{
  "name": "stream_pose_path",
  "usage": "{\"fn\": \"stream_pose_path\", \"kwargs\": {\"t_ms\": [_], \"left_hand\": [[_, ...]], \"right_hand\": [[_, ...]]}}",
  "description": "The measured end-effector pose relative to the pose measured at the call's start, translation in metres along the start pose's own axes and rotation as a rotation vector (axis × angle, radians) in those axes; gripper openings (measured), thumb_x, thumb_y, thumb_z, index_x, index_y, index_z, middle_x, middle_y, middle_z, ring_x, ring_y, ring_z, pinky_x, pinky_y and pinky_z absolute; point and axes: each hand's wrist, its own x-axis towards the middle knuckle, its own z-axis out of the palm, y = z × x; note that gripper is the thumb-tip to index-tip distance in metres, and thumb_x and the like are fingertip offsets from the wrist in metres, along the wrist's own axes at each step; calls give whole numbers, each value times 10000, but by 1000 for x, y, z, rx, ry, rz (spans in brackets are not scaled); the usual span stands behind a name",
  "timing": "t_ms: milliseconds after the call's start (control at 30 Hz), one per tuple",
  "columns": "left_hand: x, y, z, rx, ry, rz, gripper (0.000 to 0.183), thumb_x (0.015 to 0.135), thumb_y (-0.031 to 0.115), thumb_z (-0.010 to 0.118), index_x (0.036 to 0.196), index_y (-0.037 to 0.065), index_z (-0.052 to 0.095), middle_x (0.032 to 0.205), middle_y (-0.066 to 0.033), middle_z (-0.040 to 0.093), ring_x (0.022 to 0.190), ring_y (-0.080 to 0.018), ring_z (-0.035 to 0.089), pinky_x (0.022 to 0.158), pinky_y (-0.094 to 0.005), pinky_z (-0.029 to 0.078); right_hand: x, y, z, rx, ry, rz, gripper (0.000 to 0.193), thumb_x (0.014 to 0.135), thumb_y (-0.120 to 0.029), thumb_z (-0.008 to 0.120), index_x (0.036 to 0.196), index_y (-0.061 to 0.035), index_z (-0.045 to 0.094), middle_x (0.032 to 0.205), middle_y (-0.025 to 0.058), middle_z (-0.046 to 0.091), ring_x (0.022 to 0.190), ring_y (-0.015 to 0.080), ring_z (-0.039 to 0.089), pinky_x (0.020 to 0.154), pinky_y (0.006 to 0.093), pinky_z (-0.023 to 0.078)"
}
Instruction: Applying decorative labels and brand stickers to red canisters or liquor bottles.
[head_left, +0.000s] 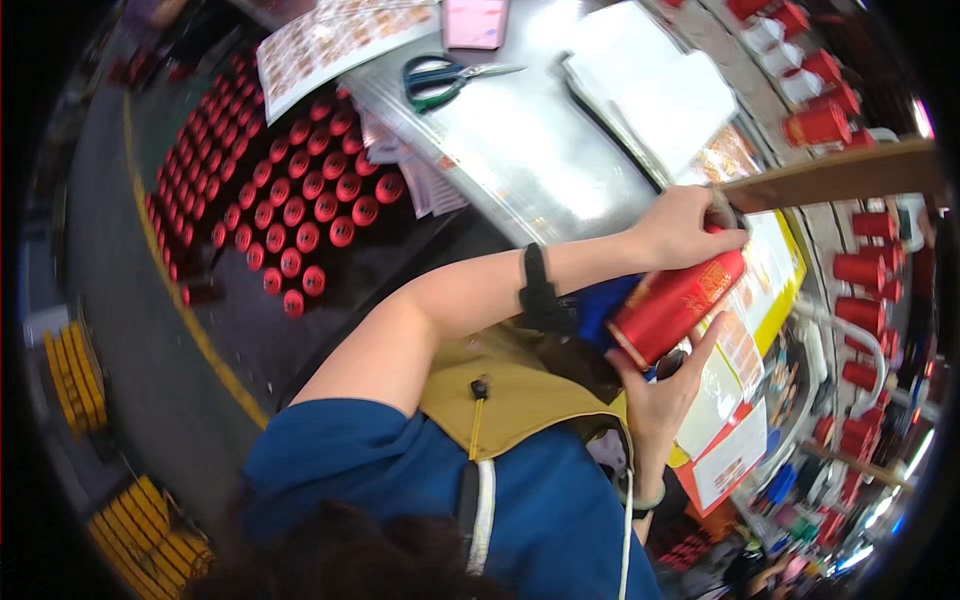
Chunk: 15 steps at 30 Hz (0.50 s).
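Note:
A shiny red bottle (pixel 680 305) with gold markings lies tilted between my two hands. My left hand (pixel 690 228), with a black band on the wrist, is closed around the bottle's upper end, where the fingers hide its top. Lower down, my right hand (pixel 662 395) cups the bottle's base, thumb on one side and fingers on the other. Just beyond the bottle are a yellow-edged sheet (pixel 790 285) and other printed papers.
A metal table (pixel 500 130) carries scissors (pixel 440 82), a pink-screened phone (pixel 474 22) and white papers (pixel 650 90). Many red bottles (pixel 310 185) stand in rows on the left. Yellow slatted pallets (pixel 150 530) lie lower left. A wooden bar (pixel 840 172) juts in from the right, near red containers (pixel 860 268).

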Motion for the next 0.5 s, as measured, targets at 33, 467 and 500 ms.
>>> {"fn": "stream_pose_path", "kwargs": {"t_ms": [33, 467, 500], "left_hand": [[1, -10, 4, 10, 83, 17, 382, 863, 357, 807, 894, -20, 756, 825, -156, 747, 763, -216, 717, 762, -349, 570], [-105, 59, -147, -260, -220, -47, 280, 985, 271, 702, 1137, 37, 731, 1029, -56, 748, 893, -105, 658, 806, -287, 528], [-120, 57, -166, -262, -210, -49, 280, 985, 271, 702, 1137, 37, 731, 1029, -56, 748, 893, -105, 658, 806, -287, 528]], "right_hand": [[4, -2, 8, 151, -10, -14, 1301, 636, -183, 987, 1635, -11, 172, 1399, 215, 545, 1211, 275, 595, 952, 343, 505], [-4, -4, -41, 343, -330, -150, 1074, 692, -111, 932, 1593, -67, 350, 1372, 153, 613, 1181, 249, 636, 896, 361, 546], [-12, -29, -14, 328, -366, -138, 1061, 696, -116, 930, 1590, -68, 360, 1373, 152, 614, 1183, 251, 637, 898, 364, 545]]}}
